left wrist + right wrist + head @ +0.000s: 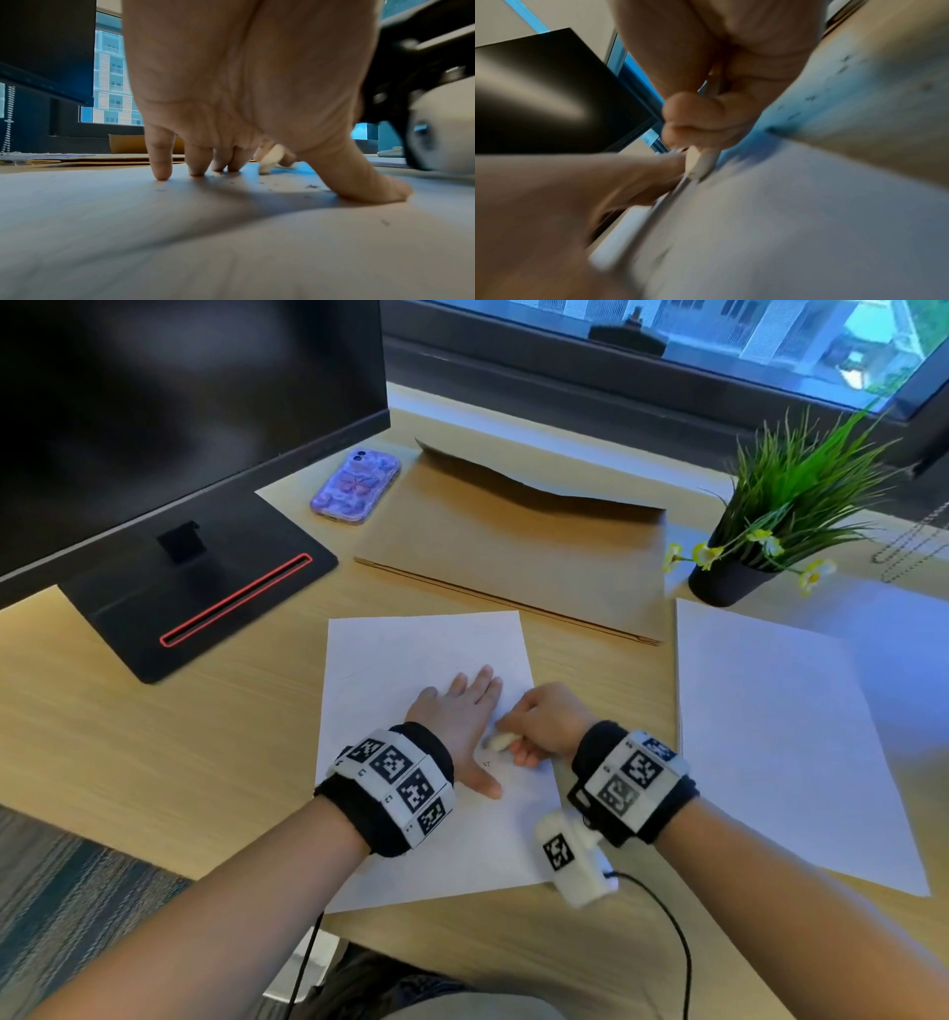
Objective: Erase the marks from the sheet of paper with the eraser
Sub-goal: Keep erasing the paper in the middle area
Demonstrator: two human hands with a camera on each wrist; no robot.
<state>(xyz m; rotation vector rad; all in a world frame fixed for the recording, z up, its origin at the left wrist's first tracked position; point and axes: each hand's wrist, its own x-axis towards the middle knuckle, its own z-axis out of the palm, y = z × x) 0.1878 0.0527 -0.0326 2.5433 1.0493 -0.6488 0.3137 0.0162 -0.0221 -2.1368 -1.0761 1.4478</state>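
On the desk (205,726), a dark monitor (179,403) stands far left with a purple phone (355,486) by its base, and a brown envelope (513,546) lies behind the sheet (411,649). The left hand (459,711) lies flat on the sheet, fingers (160,160) straight and spread, pinning it, with dark crumbs (311,186) scattered beside the thumb (365,182). Just right of it, the right hand (547,721) is curled around the white eraser (499,741), whose tip meets the sheet near a small mark (487,763); farther right lie a second sheet (780,737) and a potted plant (770,521).
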